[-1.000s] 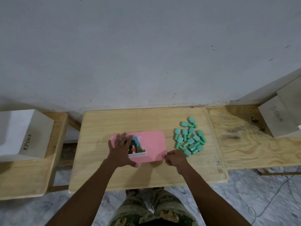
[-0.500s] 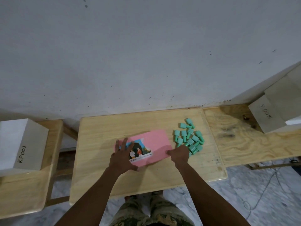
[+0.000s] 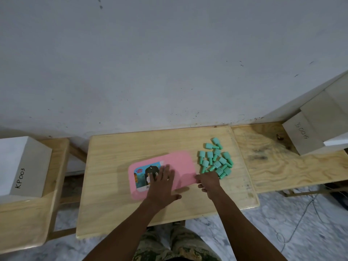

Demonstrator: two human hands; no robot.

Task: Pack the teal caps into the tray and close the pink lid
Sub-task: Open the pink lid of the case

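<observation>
Off to the left a white box (image 3: 24,166) marked KP003 sits on its own low stand and has no part in this. On the middle bench (image 3: 116,213) the pink lid (image 3: 180,162) lies flat and a little askew, with a picture label at its left end. I can't see the tray at all, so I take it to be underneath.

The left hand (image 3: 160,183) rests palm down on the lid over the label, its fingers (image 3: 165,171) straight and slightly apart. It is pressing on the lid, not gripping it.

The lid looks like thin, smooth moulded plastic. I judge it light, a bit springy and apt to skate on the bare wood, so a flat palm is a sensible way to steady it. The edge is the place to take hold of it, not the broad face.

The right hand (image 3: 209,182) is at the lid's near right corner with its fingers curled in against the rim. I cannot tell whether they have actually nipped the edge or are only touching it.

Just beyond its knuckles, beside the lid's right edge, the teal caps (image 3: 216,161) lie in a loose heap on the bench, none of them packed yet. They look small, hard and nearly weightless, each with a wide head and a narrower stem. I expect they would roll or scatter at a nudge. Pinching each by the head, or gathering a few in a cupped hand, ought to serve.

At the far right a grey box (image 3: 301,136) stands on the neighbouring bench.
</observation>
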